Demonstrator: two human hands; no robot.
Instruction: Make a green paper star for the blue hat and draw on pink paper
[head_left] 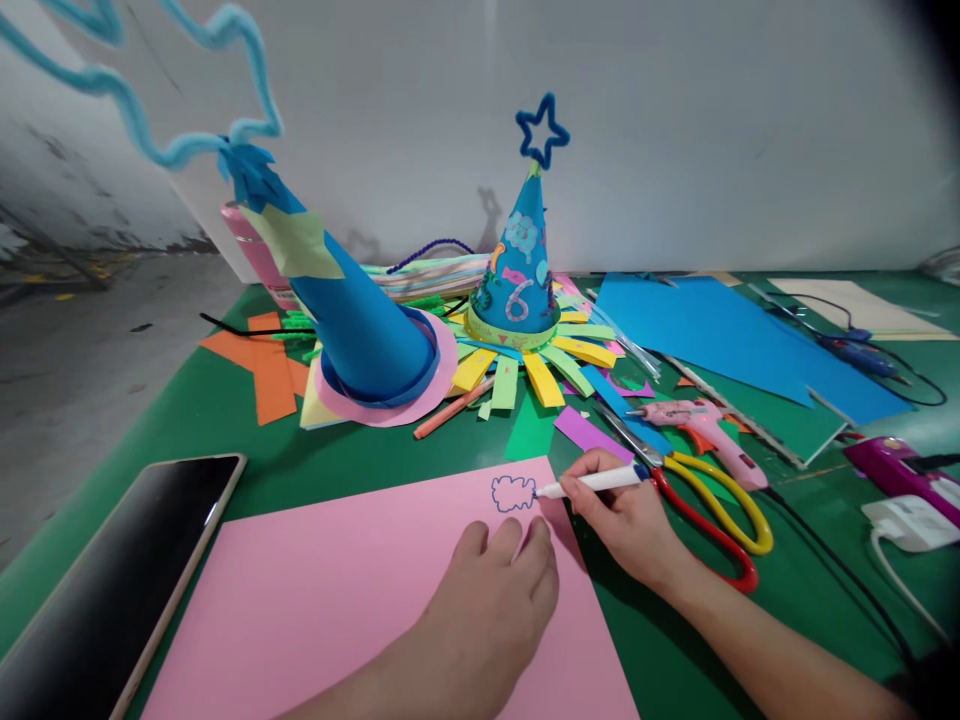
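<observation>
A pink sheet of paper (315, 600) lies on the green table with a wavy cloud outline (514, 493) in dark blue ink near its far right corner. My right hand (626, 520) pinches a white marker (600, 482), its tip touching the right side of the outline. Just below the outline, my left hand (495, 600) rests on the sheet with bent fingers slightly apart, holding nothing. Scissors (705, 500) with red and yellow handles lie partly behind my right hand. Beside them is a purple paper strip (592, 437).
A plain blue cone hat (360, 320) leans at left. Behind it, a decorated blue cone hat (517, 270) has a star on top. A pink glue gun (709, 430), blue paper (720, 330) and cables occupy the right. A phone (120, 580) lies at left.
</observation>
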